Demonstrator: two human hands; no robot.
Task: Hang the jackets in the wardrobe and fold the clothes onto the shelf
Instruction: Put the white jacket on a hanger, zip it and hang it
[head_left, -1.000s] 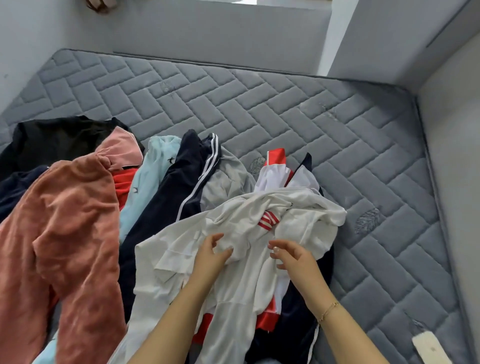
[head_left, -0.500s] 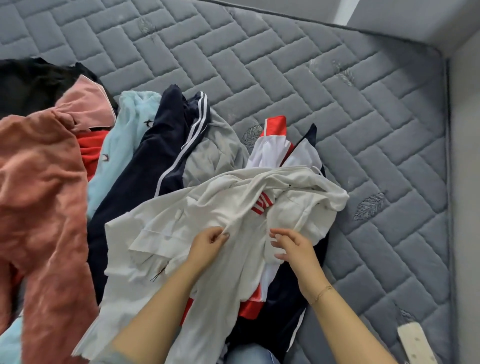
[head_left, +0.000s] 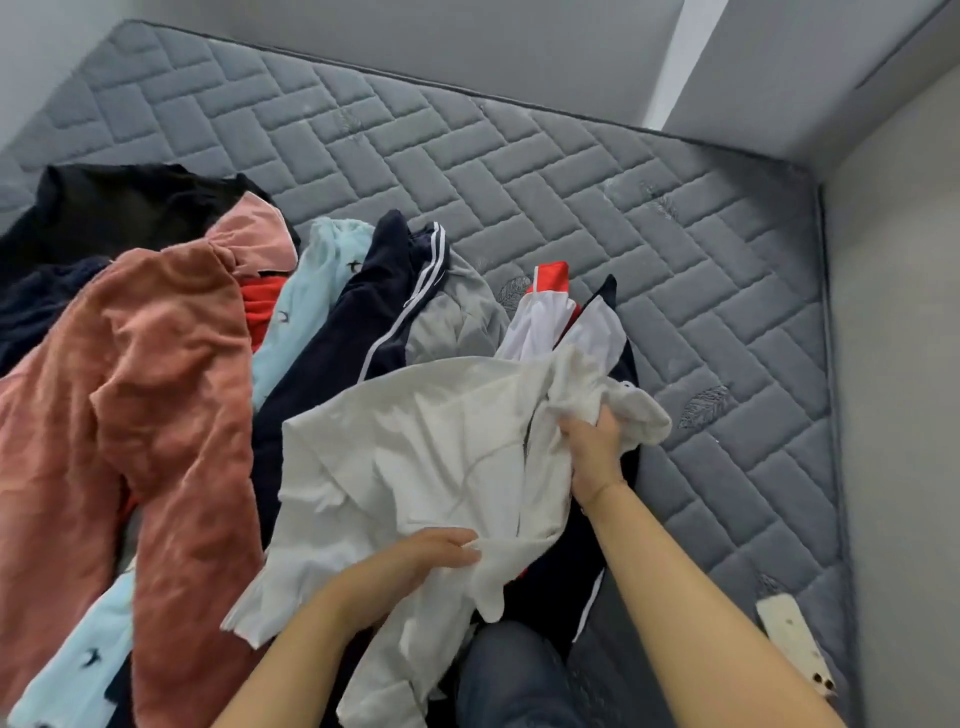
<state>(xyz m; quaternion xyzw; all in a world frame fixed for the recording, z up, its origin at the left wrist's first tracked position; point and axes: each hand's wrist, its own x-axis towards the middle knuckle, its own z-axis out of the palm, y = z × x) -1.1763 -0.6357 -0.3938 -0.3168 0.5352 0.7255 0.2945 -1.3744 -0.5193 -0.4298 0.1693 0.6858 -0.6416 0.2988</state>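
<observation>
Your right hand has its fingers closed on a bunch of the white jacket at its far end; your left hand pinches the near hem, fingers curled into the cloth. The jacket lies between your two grips, draped over the pile on the mattress. Just beyond your right fingers sits the red-and-white top, and under them a navy piece. Lift now and a trailing sleeve could drag either along, or the bunched grip could let the jacket slip out twisted.
</observation>
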